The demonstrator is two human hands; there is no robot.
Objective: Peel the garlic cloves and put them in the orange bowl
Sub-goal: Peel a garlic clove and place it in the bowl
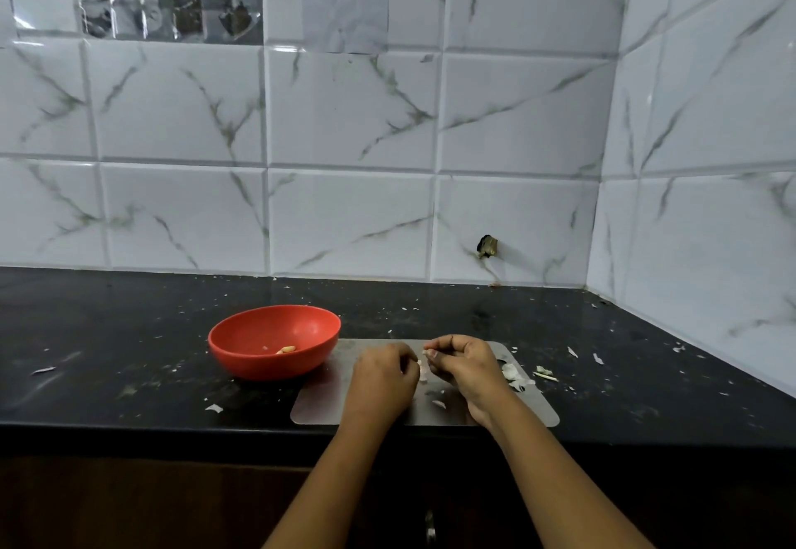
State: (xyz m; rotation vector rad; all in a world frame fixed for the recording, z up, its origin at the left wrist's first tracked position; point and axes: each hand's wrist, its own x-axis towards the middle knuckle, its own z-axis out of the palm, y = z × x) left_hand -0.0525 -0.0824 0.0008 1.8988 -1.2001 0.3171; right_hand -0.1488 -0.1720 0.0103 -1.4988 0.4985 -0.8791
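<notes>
An orange bowl (275, 339) sits on the black counter, left of a steel board (318, 402). One peeled clove (286, 349) lies inside the bowl. Both hands hover over the board, close together. My left hand (383, 380) and my right hand (463, 365) pinch a small garlic clove (423, 365) between their fingertips; the fingers hide most of it. More garlic cloves (512, 374) lie on the board's right side, by my right wrist.
Bits of garlic skin (545, 373) are scattered over the black counter (129, 333), mostly right of the board. Tiled walls close off the back and the right side. The counter's front edge runs just below the board.
</notes>
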